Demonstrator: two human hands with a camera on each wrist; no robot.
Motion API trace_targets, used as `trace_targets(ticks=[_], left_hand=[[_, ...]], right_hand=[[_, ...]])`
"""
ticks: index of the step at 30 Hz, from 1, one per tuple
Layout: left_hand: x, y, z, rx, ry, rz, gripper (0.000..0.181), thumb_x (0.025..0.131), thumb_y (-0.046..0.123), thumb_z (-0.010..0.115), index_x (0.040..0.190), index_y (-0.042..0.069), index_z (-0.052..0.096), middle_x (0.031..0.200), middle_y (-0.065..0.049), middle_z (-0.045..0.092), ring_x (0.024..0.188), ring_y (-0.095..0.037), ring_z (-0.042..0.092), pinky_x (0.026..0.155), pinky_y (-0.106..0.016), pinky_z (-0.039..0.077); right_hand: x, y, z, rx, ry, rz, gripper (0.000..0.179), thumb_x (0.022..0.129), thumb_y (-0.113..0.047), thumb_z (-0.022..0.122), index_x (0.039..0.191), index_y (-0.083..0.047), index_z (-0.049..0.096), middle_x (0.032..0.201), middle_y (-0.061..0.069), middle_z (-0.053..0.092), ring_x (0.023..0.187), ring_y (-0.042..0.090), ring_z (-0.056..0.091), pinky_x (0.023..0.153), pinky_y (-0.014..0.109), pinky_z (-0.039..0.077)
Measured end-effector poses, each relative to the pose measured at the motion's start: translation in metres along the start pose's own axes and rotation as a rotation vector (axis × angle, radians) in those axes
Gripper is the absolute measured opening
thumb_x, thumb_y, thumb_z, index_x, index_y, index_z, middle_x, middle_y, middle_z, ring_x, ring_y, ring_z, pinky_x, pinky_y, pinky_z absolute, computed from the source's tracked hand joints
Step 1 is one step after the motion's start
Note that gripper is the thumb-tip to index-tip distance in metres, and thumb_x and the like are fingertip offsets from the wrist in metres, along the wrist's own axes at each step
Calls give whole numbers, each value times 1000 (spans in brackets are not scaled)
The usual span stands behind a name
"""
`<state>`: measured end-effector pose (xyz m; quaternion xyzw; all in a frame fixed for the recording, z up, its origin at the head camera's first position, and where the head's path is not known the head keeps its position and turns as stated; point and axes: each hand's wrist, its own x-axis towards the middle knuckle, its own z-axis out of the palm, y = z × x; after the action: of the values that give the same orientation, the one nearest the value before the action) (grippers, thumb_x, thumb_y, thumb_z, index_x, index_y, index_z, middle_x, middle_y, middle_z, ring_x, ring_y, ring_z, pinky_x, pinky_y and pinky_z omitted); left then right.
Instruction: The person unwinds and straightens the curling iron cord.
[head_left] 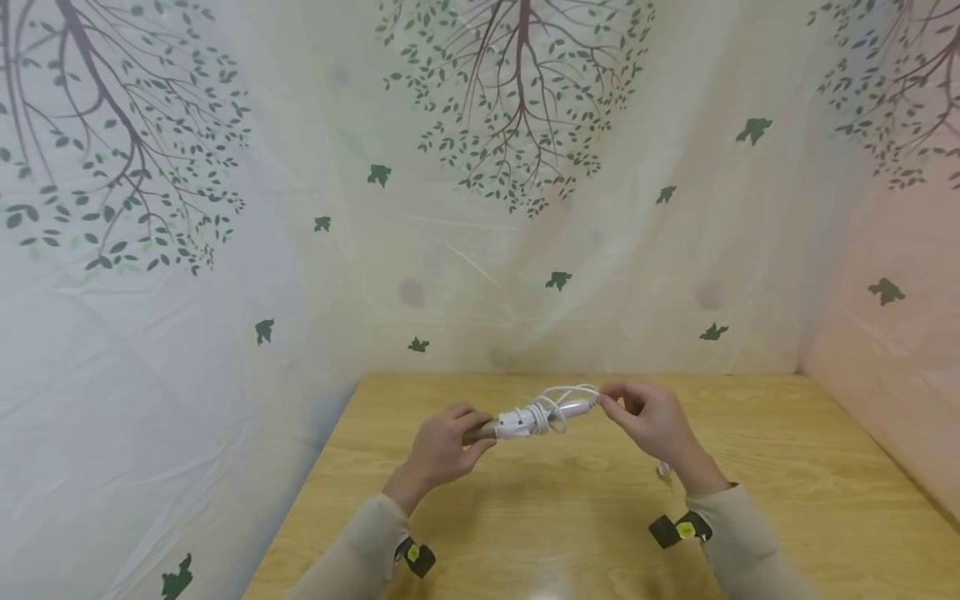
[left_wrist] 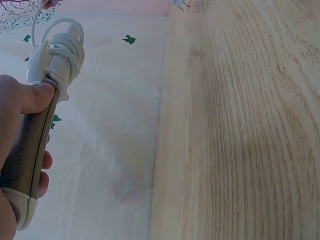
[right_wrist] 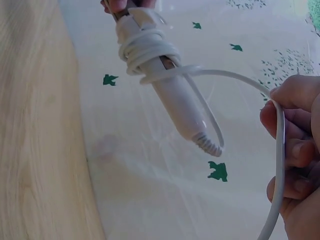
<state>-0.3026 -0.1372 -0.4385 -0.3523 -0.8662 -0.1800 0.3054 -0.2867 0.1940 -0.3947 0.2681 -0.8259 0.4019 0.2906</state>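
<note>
Over 1 table, 2 grips hold 1 appliance and 1 cord

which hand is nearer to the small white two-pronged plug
Right. In the head view the right hand appears just above the plug; the left hand is well off to its left.

No legible text; marks on yellow wrist stickers too small.

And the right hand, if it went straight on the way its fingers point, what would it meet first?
Past the cord that the right hand pinches, probably the white handle, just ahead of its fingertips in the head view; depth is hard to judge.
</note>
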Motion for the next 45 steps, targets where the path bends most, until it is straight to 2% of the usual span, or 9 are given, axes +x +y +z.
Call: trace_targets(ticks=[10,19,27,33,39,45], left_hand=[[-4,0,1,-3,-24,-10,29,81,33,78,105,18,72,92,7,64,70,-3,55,59,-18,45],[-5,1,1,-4,-11,-5,29,80,32,80,105,18,72,92,7,64,70,-4,55,59,-19,47],[-6,2,3,-13,-8,7,28,81,32,79,104,17,73,92,7,65,70,-3,56,59,-19,47],[-7,3,3,-18,-8,1,29,80,32,80,104,17,73,91,7,64,70,-4,55,59,-19,46],[-8,3,3,-21,-14,-8,29,80,32,80,104,18,73,92,7,65,71,-3,55,60,-19,46],[-9,2,2,-32,-26,-21,28,81,32,79,105,18,72,93,7,65,72,-3,56,61,-19,47]], right_hand=[[13,20,-4,-79,37,77,3,89,-12,71,89,-9,72,59,-6,50,47,2,33,41,22,30],[11,38,-4,-114,34,141,5,90,-15,70,90,-10,73,70,-3,63,51,5,39,46,23,35],[7,49,-4,-131,21,212,7,90,-15,70,90,-9,72,75,0,67,59,9,44,53,23,37],[5,59,-3,-137,-2,246,8,90,-15,68,91,-7,72,76,3,67,61,11,45,54,24,37],[-1,67,0,-148,-59,338,12,92,-18,66,94,-8,71,84,4,70,70,16,50,62,26,40],[-7,76,4,-157,-94,369,12,93,-18,64,94,-8,71,87,5,70,77,19,54,69,31,42]])
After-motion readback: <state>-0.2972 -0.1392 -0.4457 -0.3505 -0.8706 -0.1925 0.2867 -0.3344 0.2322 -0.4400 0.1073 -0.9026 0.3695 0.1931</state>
